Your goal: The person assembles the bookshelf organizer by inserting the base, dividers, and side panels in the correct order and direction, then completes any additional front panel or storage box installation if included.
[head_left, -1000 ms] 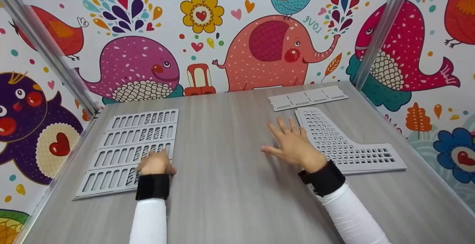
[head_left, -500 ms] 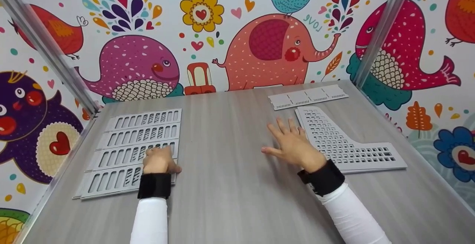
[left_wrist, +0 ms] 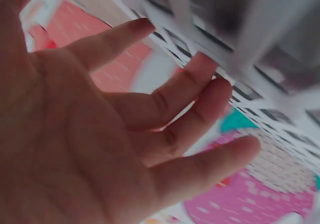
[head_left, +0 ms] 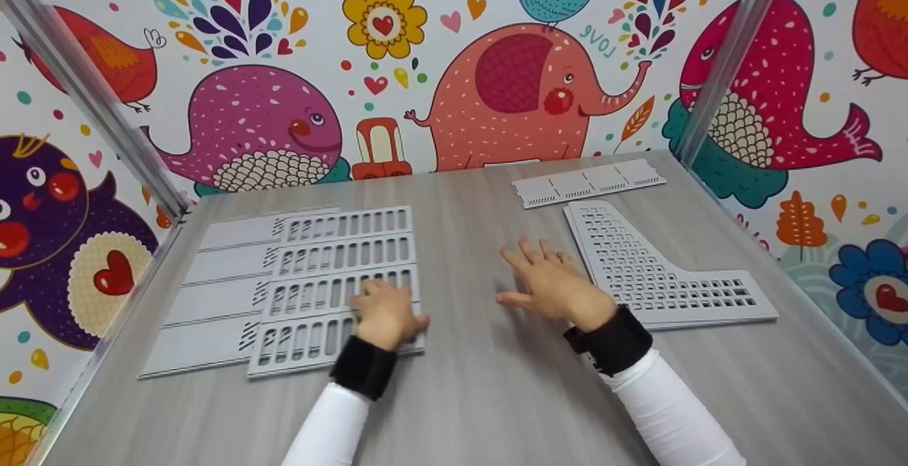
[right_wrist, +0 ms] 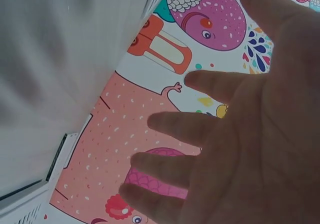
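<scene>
My left hand (head_left: 383, 313) rests on the right part of a light grey slotted panel (head_left: 340, 279), its fingers spread and the thumb near the panel's right edge. In the left wrist view, fairly straight fingertips (left_wrist: 202, 64) touch the slotted surface. This panel partly overlaps a plain white panel (head_left: 206, 299) scored into several sections, with rows of small slits. My right hand (head_left: 557, 289) holds nothing, fingers spread, just left of an L-shaped panel (head_left: 702, 317) full of small square holes. In the right wrist view its fingers (right_wrist: 175, 126) are extended, apart from any object.
A narrow white strip (head_left: 589, 186) with short slits lies at the back right, behind the L-shaped panel. Everything lies on a grey wood-grain table (head_left: 468, 395). Metal posts (head_left: 731, 62) and a cartoon-printed wall (head_left: 397, 104) bound it at the back and sides.
My left hand has moved right and dragged the slotted panel along, uncovering much of the plain scored panel beneath. The right hand has shifted only slightly.
</scene>
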The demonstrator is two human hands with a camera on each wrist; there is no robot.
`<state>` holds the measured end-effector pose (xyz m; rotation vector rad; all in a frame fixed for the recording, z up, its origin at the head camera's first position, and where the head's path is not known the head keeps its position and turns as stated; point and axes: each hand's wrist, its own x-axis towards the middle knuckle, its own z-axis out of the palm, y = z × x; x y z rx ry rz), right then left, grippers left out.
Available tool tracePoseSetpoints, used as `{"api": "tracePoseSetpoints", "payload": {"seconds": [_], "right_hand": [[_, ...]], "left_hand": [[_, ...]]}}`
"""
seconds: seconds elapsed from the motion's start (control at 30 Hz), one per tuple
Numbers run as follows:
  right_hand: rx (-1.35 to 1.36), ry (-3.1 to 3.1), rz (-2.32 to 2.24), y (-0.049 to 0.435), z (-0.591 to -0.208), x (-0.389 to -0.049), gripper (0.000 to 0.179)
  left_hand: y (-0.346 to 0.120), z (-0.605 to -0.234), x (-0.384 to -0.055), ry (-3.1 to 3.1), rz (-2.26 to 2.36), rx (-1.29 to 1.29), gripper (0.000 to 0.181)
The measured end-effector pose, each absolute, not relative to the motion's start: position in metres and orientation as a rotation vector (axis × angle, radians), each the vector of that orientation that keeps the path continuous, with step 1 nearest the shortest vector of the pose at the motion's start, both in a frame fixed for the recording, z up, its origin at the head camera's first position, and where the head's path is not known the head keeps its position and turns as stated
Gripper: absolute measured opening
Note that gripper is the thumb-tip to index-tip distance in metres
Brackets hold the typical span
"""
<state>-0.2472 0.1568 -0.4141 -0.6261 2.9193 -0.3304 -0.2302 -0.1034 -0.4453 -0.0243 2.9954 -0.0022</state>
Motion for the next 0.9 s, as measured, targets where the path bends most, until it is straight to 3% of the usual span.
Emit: {"api": "tracePoseSetpoints", "payload": {"seconds": [0.23, 0.53, 0.9], "right_hand": [[-0.678, 2.859, -0.341, 0.154, -0.416, -0.244, 0.080], [-0.734, 2.757, -0.310, 0.148, -0.425, -0.241, 0.077], [-0.766, 2.712, -0.297, 0.149, -0.428, -0.242, 0.073]], "left_hand": [[-0.064, -0.451, -0.211, 3.064, -0.036, 0.135, 0.072], [-0.054, -0.447, -0.200, 2.942, 0.031, 0.417, 0.071], [-0.051, -0.446, -0.190, 2.803, 0.160, 0.591, 0.083]]}}
